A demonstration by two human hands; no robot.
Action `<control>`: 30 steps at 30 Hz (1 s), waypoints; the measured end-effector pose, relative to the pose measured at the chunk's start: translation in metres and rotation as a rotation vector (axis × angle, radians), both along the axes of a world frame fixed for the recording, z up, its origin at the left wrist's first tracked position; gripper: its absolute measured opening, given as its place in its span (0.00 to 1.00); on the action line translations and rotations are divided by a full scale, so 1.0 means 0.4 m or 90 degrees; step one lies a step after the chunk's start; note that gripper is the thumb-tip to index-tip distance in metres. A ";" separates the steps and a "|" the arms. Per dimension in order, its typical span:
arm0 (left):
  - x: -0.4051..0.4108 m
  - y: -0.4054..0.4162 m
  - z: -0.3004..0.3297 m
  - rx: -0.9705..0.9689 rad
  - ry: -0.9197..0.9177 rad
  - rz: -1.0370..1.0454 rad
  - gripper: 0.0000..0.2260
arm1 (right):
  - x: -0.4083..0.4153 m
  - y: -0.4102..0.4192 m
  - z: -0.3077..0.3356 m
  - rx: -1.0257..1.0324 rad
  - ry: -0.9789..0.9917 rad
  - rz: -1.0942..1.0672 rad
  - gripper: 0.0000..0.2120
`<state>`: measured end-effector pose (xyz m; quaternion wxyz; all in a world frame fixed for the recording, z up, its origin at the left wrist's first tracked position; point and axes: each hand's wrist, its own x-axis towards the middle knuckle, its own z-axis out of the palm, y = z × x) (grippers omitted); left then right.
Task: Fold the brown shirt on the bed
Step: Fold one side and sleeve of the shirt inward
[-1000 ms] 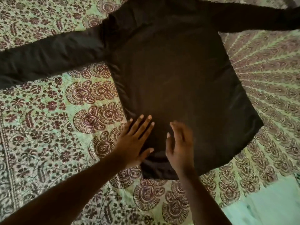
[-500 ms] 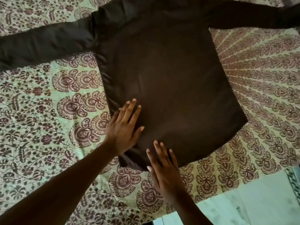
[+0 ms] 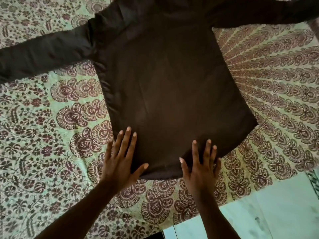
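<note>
The brown long-sleeved shirt [image 3: 169,80] lies flat on the bed, hem toward me, both sleeves spread out to the left and right. My left hand [image 3: 120,157] rests flat on the hem's near left corner with straight, spread fingers. My right hand [image 3: 201,167] presses flat on the hem further right, fingers straight and spread. Neither hand grips the cloth. The collar end runs out of view at the top.
The bed is covered by a green sheet with maroon floral and paisley print [image 3: 51,135]. Its near edge runs along the lower right, where pale floor [image 3: 267,213] shows below it.
My right hand has slid right along the hem, away from the left hand. The left hand stays near the hem's left corner. The view has shifted a little.
</note>
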<state>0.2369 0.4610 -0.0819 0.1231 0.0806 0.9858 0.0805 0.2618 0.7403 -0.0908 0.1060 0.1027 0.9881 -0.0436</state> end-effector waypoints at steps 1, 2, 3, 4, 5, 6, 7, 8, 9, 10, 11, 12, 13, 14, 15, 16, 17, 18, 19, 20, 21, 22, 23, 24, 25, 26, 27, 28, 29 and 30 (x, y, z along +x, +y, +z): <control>-0.019 0.008 0.002 0.018 0.009 -0.008 0.45 | -0.012 -0.013 0.001 -0.001 -0.001 0.017 0.36; -0.034 0.015 -0.001 0.028 0.011 -0.026 0.44 | -0.023 -0.030 -0.001 -0.008 -0.004 0.045 0.36; -0.045 0.023 -0.007 0.026 0.010 -0.054 0.43 | -0.035 -0.049 -0.002 -0.018 -0.008 0.079 0.35; -0.044 0.027 -0.018 0.013 0.005 -0.086 0.43 | -0.042 -0.069 -0.007 -0.029 -0.013 0.109 0.34; -0.035 0.030 -0.030 -0.001 -0.003 -0.114 0.42 | -0.043 -0.086 -0.014 -0.036 -0.022 0.129 0.33; -0.015 0.028 -0.039 -0.008 -0.009 -0.129 0.42 | -0.038 -0.102 -0.019 -0.042 -0.032 0.138 0.32; 0.010 0.023 -0.046 -0.009 -0.012 -0.129 0.41 | -0.025 -0.114 -0.022 -0.045 -0.044 0.141 0.32; 0.034 0.019 -0.050 -0.005 -0.014 -0.123 0.41 | -0.008 -0.119 -0.022 -0.044 -0.055 0.147 0.32; 0.059 0.014 -0.051 -0.004 -0.023 -0.116 0.40 | 0.017 -0.123 -0.019 -0.039 -0.068 0.161 0.32; 0.084 0.012 -0.051 0.000 -0.033 -0.113 0.40 | 0.044 -0.123 -0.015 -0.036 -0.077 0.177 0.32; 0.104 0.010 -0.048 0.006 -0.037 -0.114 0.40 | 0.069 -0.124 -0.009 -0.038 -0.079 0.192 0.32; 0.115 0.008 -0.046 0.018 -0.033 -0.116 0.39 | 0.089 -0.124 -0.002 -0.041 -0.074 0.199 0.32; 0.113 0.006 -0.042 0.035 -0.021 -0.111 0.38 | 0.098 -0.125 0.006 -0.043 -0.065 0.198 0.32; 0.101 -0.002 -0.039 0.053 -0.003 -0.092 0.35 | 0.096 -0.131 0.014 -0.047 -0.053 0.195 0.32; 0.081 -0.014 -0.036 0.064 0.012 -0.063 0.33 | 0.084 -0.143 0.020 -0.052 -0.041 0.192 0.31; 0.057 -0.031 -0.036 0.066 0.018 -0.030 0.32 | 0.066 -0.161 0.023 -0.061 -0.030 0.191 0.31; 0.034 -0.050 -0.037 0.058 0.014 -0.005 0.32 | 0.044 -0.183 0.023 -0.070 -0.022 0.191 0.31; 0.016 -0.063 -0.041 0.043 0.010 0.003 0.33 | 0.022 -0.206 0.019 -0.078 -0.018 0.192 0.30; 0.010 -0.076 -0.047 0.029 0.001 -0.005 0.34 | 0.006 -0.233 0.012 -0.084 -0.021 0.194 0.30; 0.017 -0.086 -0.053 0.026 -0.006 -0.018 0.35 | -0.002 -0.261 0.004 -0.087 -0.029 0.196 0.30; 0.031 -0.095 -0.059 0.031 -0.009 -0.028 0.35 | -0.006 -0.292 -0.005 -0.085 -0.042 0.199 0.29; 0.051 -0.106 -0.063 0.040 -0.009 -0.034 0.35 | -0.003 -0.321 -0.013 -0.076 -0.057 0.201 0.29; 0.073 -0.115 -0.062 0.049 -0.014 -0.037 0.35 | 0.007 -0.345 -0.019 -0.066 -0.068 0.197 0.29; 0.096 -0.133 -0.059 0.056 -0.020 -0.041 0.35 | 0.021 -0.370 -0.020 -0.060 -0.074 0.189 0.29; 0.121 -0.154 -0.052 0.066 -0.026 -0.047 0.34 | 0.038 -0.391 -0.017 -0.059 -0.075 0.181 0.29; 0.144 -0.180 -0.046 0.078 -0.027 -0.053 0.33 | 0.053 -0.409 -0.010 -0.058 -0.076 0.178 0.29; 0.160 -0.209 -0.036 0.091 -0.026 -0.061 0.32 | 0.063 -0.424 -0.001 -0.054 -0.078 0.180 0.29; 0.168 -0.237 -0.030 0.104 -0.022 -0.069 0.31 | 0.069 -0.434 0.010 -0.050 -0.077 0.182 0.29; 0.167 -0.273 -0.022 0.119 -0.016 -0.066 0.29 | 0.066 -0.451 0.022 -0.052 -0.071 0.187 0.29; 0.159 -0.313 -0.016 0.135 -0.007 -0.051 0.28 | 0.056 -0.470 0.036 -0.062 -0.060 0.197 0.29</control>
